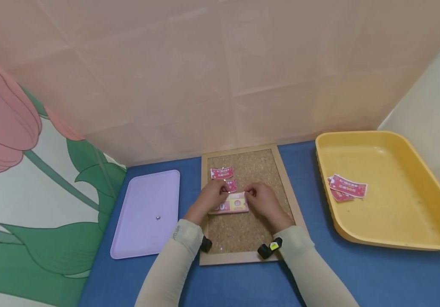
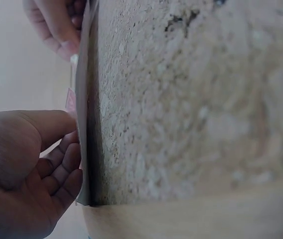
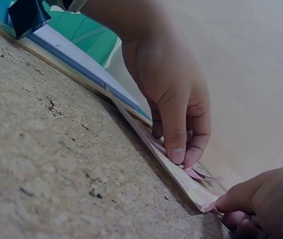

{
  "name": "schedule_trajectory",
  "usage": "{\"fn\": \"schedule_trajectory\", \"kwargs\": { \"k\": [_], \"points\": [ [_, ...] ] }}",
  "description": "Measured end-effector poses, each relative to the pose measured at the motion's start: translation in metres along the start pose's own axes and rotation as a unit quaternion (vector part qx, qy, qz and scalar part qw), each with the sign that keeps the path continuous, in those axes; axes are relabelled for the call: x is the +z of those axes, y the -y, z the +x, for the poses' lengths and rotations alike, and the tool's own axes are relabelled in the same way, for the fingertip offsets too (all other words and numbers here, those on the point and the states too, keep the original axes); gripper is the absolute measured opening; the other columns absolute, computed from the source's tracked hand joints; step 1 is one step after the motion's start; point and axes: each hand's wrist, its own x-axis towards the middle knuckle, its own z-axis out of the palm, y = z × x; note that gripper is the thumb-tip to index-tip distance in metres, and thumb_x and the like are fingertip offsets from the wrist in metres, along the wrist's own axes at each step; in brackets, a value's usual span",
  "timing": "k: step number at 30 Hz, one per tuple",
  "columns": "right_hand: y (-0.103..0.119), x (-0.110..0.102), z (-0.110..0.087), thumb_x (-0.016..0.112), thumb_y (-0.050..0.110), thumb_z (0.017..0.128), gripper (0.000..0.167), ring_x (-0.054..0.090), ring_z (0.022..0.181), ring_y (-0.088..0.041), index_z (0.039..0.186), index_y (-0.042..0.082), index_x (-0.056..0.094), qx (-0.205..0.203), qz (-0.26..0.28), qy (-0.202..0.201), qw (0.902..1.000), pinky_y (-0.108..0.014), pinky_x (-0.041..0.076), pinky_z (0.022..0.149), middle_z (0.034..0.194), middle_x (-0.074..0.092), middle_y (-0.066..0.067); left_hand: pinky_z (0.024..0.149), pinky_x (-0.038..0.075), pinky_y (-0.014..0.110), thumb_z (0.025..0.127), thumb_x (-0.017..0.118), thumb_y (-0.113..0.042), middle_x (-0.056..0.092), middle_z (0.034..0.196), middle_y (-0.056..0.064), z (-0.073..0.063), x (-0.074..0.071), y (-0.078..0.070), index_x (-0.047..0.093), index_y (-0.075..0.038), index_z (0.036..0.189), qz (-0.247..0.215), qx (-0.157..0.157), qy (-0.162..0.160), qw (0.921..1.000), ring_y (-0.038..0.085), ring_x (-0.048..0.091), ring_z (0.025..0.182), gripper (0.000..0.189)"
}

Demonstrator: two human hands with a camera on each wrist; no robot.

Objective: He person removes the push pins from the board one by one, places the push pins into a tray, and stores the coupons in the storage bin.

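A pink-and-yellow paper coupon (image 1: 237,204) lies across the cork board (image 1: 250,234), its lower edge standing off the cork. At its upper edge my left hand (image 1: 213,197) brings thumb and forefinger together on a tiny shiny thumbtack, mostly hidden by the fingertips. My right hand (image 1: 265,200) pinches the coupon's upper right corner. In the right wrist view the left hand (image 3: 173,94) points down onto the coupon (image 3: 166,159), while the right hand's thumb (image 3: 245,191) grips its end. Above are a red-pink coupon (image 1: 222,172) and another (image 1: 231,185), partly covered by the left hand.
Left of the board is a lilac tray (image 1: 147,192) bearing one small silver tack (image 1: 158,218). A deep yellow tray (image 1: 396,213) stands on the right with red-pink coupons (image 1: 347,187) inside. Blue cloth (image 1: 227,285) covers the table, and a wall (image 1: 220,85) rises behind the board.
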Motion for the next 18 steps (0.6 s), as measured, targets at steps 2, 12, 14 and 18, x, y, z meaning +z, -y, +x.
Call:
{"fn": "schedule_trajectory", "kwargs": {
  "k": [2,12,14,18],
  "points": [
    [-0.0004,0.0002,0.0005,0.066,0.016,0.090,0.009,0.053,0.071,-0.018,0.093,0.009,0.069,-0.003,-0.002,-0.003,1.0000,-0.032,0.043,0.062,0.079,0.059,-0.003,0.071,0.045,0.029,0.093,0.065,-0.019,0.057,0.092,-0.002,-0.0002,-0.0005,-0.0004,0.064,-0.014,0.104,0.000,0.000,0.000,1.0000,0.013,0.052,0.083,0.012],
    [0.0025,0.0005,-0.0010,0.066,0.018,0.090,0.009,0.053,0.072,-0.019,0.091,0.010,0.068,0.008,-0.009,0.004,0.9999,-0.032,0.044,0.062,0.080,0.058,-0.003,0.071,0.046,0.029,0.094,0.065,-0.020,0.057,0.090,-0.003,-0.0002,-0.0002,-0.0015,0.065,-0.016,0.103,0.011,-0.012,-0.002,0.9999,0.013,0.053,0.082,0.010],
    [0.0029,0.0001,-0.0013,0.067,0.019,0.090,0.008,0.053,0.072,-0.019,0.091,0.011,0.068,0.012,-0.007,0.008,0.9999,-0.032,0.044,0.061,0.080,0.058,-0.003,0.070,0.046,0.029,0.094,0.065,-0.020,0.057,0.090,-0.003,0.0001,-0.0004,-0.0017,0.065,-0.016,0.103,0.008,-0.015,-0.002,0.9999,0.013,0.054,0.081,0.010],
    [0.0032,-0.0003,-0.0018,0.068,0.019,0.090,0.008,0.053,0.071,-0.019,0.090,0.012,0.068,0.015,-0.003,0.013,0.9998,-0.032,0.044,0.060,0.080,0.058,-0.003,0.069,0.046,0.029,0.093,0.065,-0.020,0.057,0.089,-0.003,-0.0001,-0.0006,-0.0015,0.064,-0.016,0.102,0.004,-0.018,0.000,0.9998,0.014,0.054,0.081,0.010]
  ]
}}
